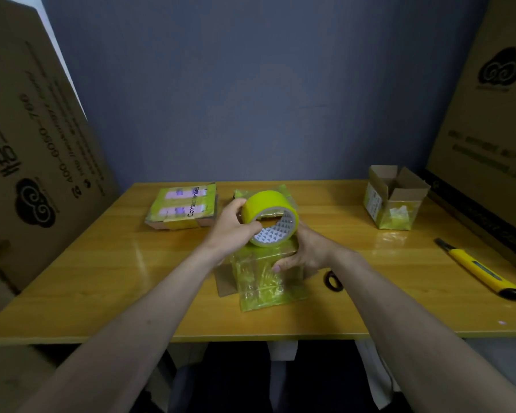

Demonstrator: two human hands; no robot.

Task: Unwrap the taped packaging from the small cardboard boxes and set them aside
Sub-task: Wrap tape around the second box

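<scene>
Your left hand [231, 223] reaches in over the near edge of the worktop [102, 281], fingers and thumb curled round the roll of yellow tape [270, 217], thumb hooked into its core. The roll is tilted, its open core facing you and a little to the right, held just above the small cardboard box [265, 272] at the middle of the worktop. Your right hand [306, 251] lies against the right side of that box, fingers curled round it and onto its near face. The box is wrapped in crinkled yellow tape, its long side running away from you toward the far edge.

Near the far edge, left of centre, a flat taped box [182, 208] lies with its long axis running left to right. By the far right corner stands an open box [395, 199], flaps up. A yellow utility knife [483, 271] lies near the right edge, angled from far-left to near-right. A small black ring [332, 281] sits just beside your right wrist. Large cartons [33, 150] lean in at both sides against a blue-grey wall [251, 84].
</scene>
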